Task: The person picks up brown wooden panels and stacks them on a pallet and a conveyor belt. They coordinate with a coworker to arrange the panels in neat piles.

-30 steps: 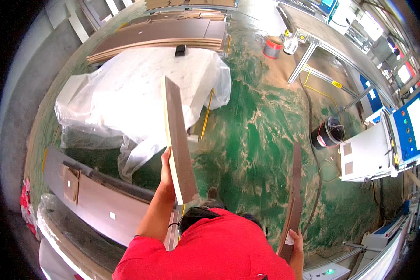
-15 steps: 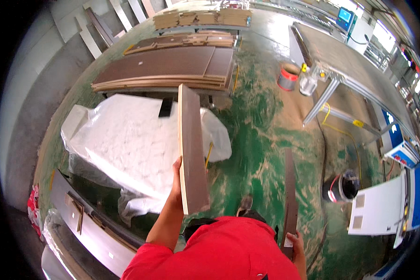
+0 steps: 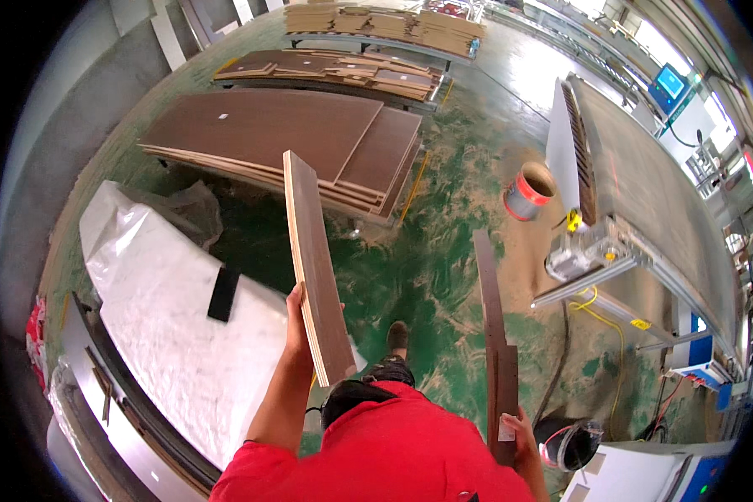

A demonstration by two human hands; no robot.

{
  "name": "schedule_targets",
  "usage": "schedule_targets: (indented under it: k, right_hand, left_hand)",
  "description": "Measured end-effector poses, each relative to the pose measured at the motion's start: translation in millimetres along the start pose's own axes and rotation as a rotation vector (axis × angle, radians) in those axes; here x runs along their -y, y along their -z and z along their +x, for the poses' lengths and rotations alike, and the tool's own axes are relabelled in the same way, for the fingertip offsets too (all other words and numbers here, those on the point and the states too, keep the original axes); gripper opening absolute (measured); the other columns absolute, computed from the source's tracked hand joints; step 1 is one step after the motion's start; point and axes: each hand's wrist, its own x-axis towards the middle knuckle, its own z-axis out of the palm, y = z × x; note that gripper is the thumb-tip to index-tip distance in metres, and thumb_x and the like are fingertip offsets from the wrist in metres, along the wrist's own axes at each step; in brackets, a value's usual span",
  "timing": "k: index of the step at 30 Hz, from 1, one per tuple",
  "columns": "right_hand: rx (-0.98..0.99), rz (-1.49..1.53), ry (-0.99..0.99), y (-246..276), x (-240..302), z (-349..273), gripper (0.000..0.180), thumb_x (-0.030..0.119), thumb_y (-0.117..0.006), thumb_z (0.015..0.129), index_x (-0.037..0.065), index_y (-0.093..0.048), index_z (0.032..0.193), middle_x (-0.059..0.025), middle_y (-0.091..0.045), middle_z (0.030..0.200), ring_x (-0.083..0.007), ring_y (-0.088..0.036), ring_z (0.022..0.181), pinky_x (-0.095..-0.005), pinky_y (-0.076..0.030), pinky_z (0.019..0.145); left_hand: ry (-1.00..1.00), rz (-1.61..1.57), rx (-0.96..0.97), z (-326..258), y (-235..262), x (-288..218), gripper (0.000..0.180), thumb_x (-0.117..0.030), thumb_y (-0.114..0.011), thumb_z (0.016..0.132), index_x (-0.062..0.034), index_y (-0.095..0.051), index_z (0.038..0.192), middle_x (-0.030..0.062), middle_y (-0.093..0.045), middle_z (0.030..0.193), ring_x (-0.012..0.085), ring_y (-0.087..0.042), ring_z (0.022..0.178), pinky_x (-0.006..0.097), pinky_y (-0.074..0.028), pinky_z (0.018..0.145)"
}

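My left hand (image 3: 296, 316) is closed round the edge of a brown-faced wooden board (image 3: 320, 276). Pale layered wood shows along its long edge, and it stands upright, tilted slightly left at the top. Low on my right side, my right hand (image 3: 523, 437) grips narrow brown boards (image 3: 494, 335), one longer than the other. A small white label (image 3: 507, 427) sits beside its fingers. Part of each hand is hidden behind what it carries. Between the two loads, one of my shoes (image 3: 397, 336) shows on the dusty green floor.
Ahead is a low stack of large brown panels (image 3: 251, 125), with more stacked boards (image 3: 335, 67) behind. A plastic-covered pile (image 3: 176, 335) bearing a black piece (image 3: 223, 293) lies left. To the right stand a red-and-grey bucket (image 3: 530, 194), a metal-framed machine table (image 3: 669, 184) and a black bucket (image 3: 573, 443).
I have moved forward, and the panel stack and machine table appear closer. The covered pile has shifted left and nearer. Both hands still hold their boards.
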Motion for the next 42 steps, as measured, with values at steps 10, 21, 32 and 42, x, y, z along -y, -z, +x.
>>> schedule_targets:
  k: [10,21,32,42]
  right_hand:
    - [-0.076,-0.016,0.048,-54.6,307.0,223.2,0.079,0.005,-0.077,0.074,0.005,-0.038,0.142,-0.0112,-0.067,0.095,-0.0193,-0.066,0.079,-0.0320,-0.053,0.070]
    - [0.039,-0.039,0.105,-87.6,585.9,528.4,0.073,0.007,-0.077,0.076,0.006,-0.040,0.139,-0.0107,-0.066,0.095,-0.0176,-0.065,0.077,-0.0320,-0.054,0.065]
    - [0.075,-0.119,0.075,-127.5,837.0,773.8,0.074,0.003,-0.075,0.076,0.006,-0.040,0.141,-0.0105,-0.066,0.106,-0.0178,-0.066,0.087,-0.0303,-0.053,0.077]
    - [0.085,-0.166,0.075,-194.5,1068.5,948.4,0.074,0.005,-0.077,0.074,0.004,-0.041,0.138,-0.0096,-0.065,0.105,-0.0180,-0.066,0.088,-0.0315,-0.054,0.076]
  left_hand:
    - [-0.066,-0.118,0.045,304.7,-223.3,-106.2,0.065,-0.069,-0.043,0.088,-0.0142,-0.054,0.122,0.0071,-0.060,0.092,0.0249,-0.063,0.075,0.038,-0.054,0.065]
    - [-0.064,-0.092,-0.153,563.4,-415.4,-171.7,0.076,-0.075,-0.048,0.080,-0.0134,-0.054,0.123,0.0104,-0.058,0.097,0.0284,-0.061,0.082,0.044,-0.053,0.068]
    - [-0.150,-0.103,-0.306,885.4,-531.0,-220.4,0.080,-0.074,-0.053,0.077,-0.0104,-0.049,0.126,0.0140,-0.055,0.103,0.0305,-0.059,0.083,0.046,-0.053,0.068]
    - [-0.103,-0.097,-0.479,1176.5,-661.5,-305.1,0.073,-0.069,-0.065,0.075,-0.0097,-0.054,0.115,0.0087,-0.056,0.090,0.0238,-0.058,0.069,0.039,-0.050,0.055]
